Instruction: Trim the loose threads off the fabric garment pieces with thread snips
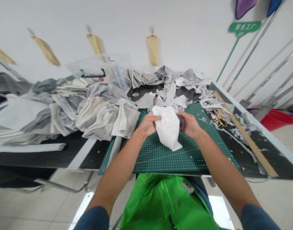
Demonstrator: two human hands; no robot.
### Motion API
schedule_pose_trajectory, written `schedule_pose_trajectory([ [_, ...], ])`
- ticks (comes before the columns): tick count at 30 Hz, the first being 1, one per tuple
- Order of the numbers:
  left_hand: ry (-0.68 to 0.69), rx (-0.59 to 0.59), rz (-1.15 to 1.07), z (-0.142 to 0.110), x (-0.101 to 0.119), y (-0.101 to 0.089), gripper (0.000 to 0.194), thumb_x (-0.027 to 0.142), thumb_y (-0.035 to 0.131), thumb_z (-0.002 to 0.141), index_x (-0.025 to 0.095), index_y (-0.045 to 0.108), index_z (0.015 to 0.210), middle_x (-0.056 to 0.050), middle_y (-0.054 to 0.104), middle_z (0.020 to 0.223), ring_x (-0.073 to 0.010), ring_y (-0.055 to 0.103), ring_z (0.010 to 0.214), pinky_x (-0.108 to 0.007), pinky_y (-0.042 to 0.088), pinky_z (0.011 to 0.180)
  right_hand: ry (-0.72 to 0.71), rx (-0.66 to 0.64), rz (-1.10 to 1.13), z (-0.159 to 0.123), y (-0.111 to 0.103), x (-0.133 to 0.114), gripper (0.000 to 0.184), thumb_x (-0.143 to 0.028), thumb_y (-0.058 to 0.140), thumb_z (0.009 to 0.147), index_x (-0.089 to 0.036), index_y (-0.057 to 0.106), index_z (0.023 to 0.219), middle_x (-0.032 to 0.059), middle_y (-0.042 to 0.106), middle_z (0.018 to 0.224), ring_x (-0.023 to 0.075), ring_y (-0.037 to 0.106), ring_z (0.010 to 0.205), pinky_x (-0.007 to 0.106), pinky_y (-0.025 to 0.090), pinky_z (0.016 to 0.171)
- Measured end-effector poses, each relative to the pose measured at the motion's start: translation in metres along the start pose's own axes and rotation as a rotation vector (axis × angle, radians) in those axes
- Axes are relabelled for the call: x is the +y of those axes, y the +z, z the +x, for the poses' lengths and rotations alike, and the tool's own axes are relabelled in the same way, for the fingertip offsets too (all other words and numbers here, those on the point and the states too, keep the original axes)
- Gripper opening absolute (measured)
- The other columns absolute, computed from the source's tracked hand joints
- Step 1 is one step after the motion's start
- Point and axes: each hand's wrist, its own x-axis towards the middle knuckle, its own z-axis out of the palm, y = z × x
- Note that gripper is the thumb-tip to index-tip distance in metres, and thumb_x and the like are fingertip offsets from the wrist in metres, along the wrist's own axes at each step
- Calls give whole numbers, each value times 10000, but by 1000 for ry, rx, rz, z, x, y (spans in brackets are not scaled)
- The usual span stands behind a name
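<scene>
My left hand (149, 124) is closed on the left edge of a white piece of cloth (167, 126), thumb on top. The cloth hangs above a green cutting mat (161, 161), and one lower corner points down to the right. At the cloth's right edge, my right hand (188, 124) is closed with its fingers curled. A narrow blue-grey thing (182, 124) shows between those fingers; its kind is not clear. The cloth hides part of the right fingertips.
Folded grey cloths (100, 118) are piled at the left. Scraps (170, 95) lie behind the mat. Gold-handled scissors (219, 120) and a long wooden ruler (247, 137) lie at the right. A clear plastic box (103, 68) stands at the back, and a red bucket (277, 119) is beyond the table.
</scene>
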Motion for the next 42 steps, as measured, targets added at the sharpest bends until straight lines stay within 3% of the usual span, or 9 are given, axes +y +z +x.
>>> schedule_pose_trajectory([
  [5,-6,114,70,9,-10,-1,370,211,765,781,148,696,1139,-117,789,1021,-278,747,1004,-443,574,971,-47,-113,-87,-7,13,6,425,-446,902,716,-234,715,1033,21,760,878,196,674,767,318,525,682],
  [14,32,312,598,19,-13,-23,307,410,719,871,146,729,1028,-40,708,789,-160,626,681,-266,497,622,-257,170,-136,5,5,13,836,-280,931,595,-288,601,1363,-58,671,775,140,581,656,255,443,576],
  [17,45,350,496,15,-6,-21,571,315,816,771,155,628,1286,-52,726,864,-158,645,693,-279,508,658,-334,143,-257,4,4,15,711,-359,898,655,-257,658,1316,-31,682,806,153,590,697,281,477,640],
  [20,98,166,381,8,1,-14,923,171,879,634,206,488,1470,-52,743,971,-177,686,813,-311,535,785,-397,107,-464,2,3,16,585,-419,867,715,-240,715,1251,41,734,987,204,640,863,339,513,780],
  [23,90,-40,389,4,3,-9,786,108,852,590,192,626,1338,-54,739,1007,-182,681,866,-305,524,824,-494,55,-792,2,0,14,565,-380,902,684,-280,750,1219,66,731,1122,260,638,1026,407,487,933],
  [27,201,26,470,7,1,-12,495,95,764,632,164,722,1120,-27,719,911,-144,633,783,-262,475,749,-615,51,-1089,3,-2,9,138,-360,851,739,-247,801,801,65,684,875,268,615,912,443,458,921],
  [33,346,215,583,16,-1,-20,420,229,808,699,196,735,1110,-48,735,1043,-189,652,955,-292,488,868,-527,-85,-726,-8,2,-1,300,-493,824,789,-221,721,714,49,696,920,213,612,822,344,459,726],
  [38,54,-61,382,11,-12,-14,474,463,825,757,149,749,1103,-113,767,1114,-272,663,1129,-372,449,1044,-319,-94,-349,-17,9,-3,407,-569,861,737,-209,724,867,-14,630,707,132,499,597,269,365,544],
  [42,-223,-264,381,4,-18,-11,515,310,930,602,96,760,1039,-140,784,1018,-289,708,1005,-400,489,978,-333,-32,-232,-12,12,-2,427,-552,872,730,-233,741,981,-8,698,816,146,578,685,271,466,622],
])
